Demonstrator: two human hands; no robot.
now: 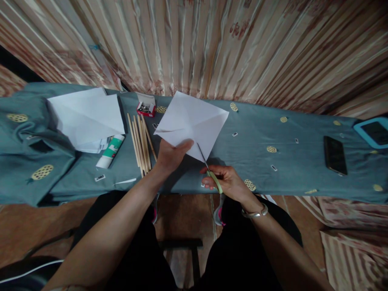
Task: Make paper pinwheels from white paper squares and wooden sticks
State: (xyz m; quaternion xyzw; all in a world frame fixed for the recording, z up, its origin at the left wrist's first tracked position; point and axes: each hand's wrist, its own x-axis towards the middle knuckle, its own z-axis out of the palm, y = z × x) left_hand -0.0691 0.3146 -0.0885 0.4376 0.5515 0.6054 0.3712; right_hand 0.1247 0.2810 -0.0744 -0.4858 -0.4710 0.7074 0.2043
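My left hand (pixel 172 155) grips a square sheet of white paper (pixel 197 115) by its near-left edge, with the thumb lying on top. Creases cross the sheet, and a slit shows near its left corner. My right hand (pixel 226 180) is closed round the green handles of a pair of scissors (pixel 214 180). Their blades point up and away over the paper's near corner, one blade showing on top of the sheet. The lower blade is hidden.
To the left lie several wooden sticks (pixel 139 141), a glue stick (pixel 111 151), a red box of small metal pieces (pixel 146 106) and a stack of paper (pixel 87 117). A black phone (pixel 335 154) and a blue-framed device (pixel 374 132) rest at the right. A striped curtain (pixel 194 48) hangs behind.
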